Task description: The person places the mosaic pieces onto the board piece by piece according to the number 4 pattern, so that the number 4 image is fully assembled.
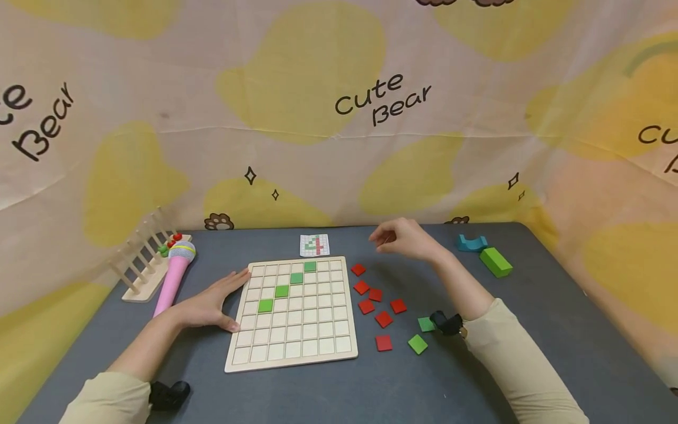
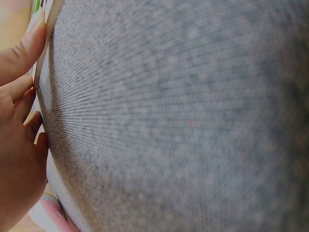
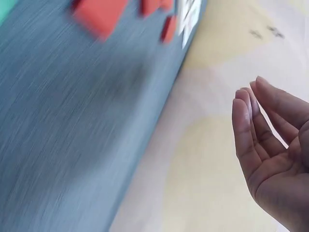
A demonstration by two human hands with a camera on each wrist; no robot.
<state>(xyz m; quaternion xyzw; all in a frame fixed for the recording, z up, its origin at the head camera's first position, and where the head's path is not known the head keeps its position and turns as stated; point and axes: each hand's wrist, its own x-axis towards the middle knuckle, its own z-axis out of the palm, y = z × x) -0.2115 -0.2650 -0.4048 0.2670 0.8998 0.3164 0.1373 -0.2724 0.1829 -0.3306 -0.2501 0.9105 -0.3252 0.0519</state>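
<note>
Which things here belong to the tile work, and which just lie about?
Belong: grid board, green tiles on it, red tiles, loose green tiles, pattern card, left hand, right hand.
Lying about: pink microphone, peg rack, green block, blue piece.

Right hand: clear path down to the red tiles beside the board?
Probably yes. The right hand hangs empty, fingers loose, just above and behind the red tiles, which lie uncovered on the mat right of the board; nothing stands between.

sleeves point(image 1: 508, 353): beige, long | wrist cameras point(image 1: 446, 323): black, both wrists
</note>
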